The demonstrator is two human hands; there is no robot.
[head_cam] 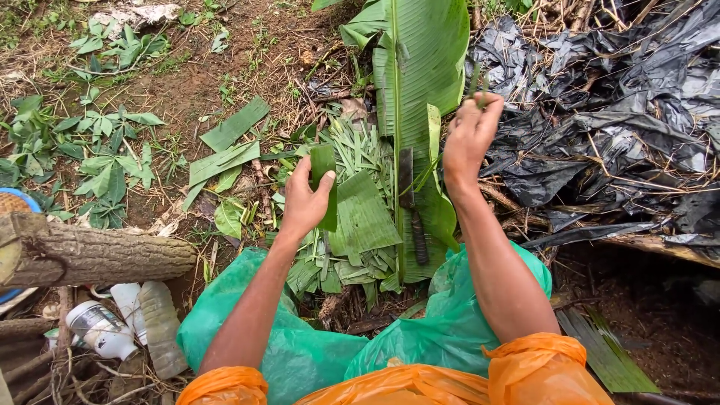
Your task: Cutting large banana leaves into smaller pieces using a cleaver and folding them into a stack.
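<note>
Several cut banana leaf pieces (364, 217) cover the ground between both arms, with a dark knife (411, 206) lying on a long banana leaf (420, 67). Black plastic sheeting (600, 112) lies right; a log (97, 255) and bottles (127, 322) left. The left hand (304, 202) clenches a folded leaf packet (325, 176), thumb across it. The right hand (469, 139) pinches a thin leaf strip (433, 135) at its fingertips, above the knife.

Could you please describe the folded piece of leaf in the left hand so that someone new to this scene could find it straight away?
Start at the long whole banana leaf lying on the ground ahead. Just to its left sits a pile of cut leaf pieces, and above that pile the left hand grips a folded leaf strip. Unlike the flat pieces below, it is folded, upright and dark green.
</note>
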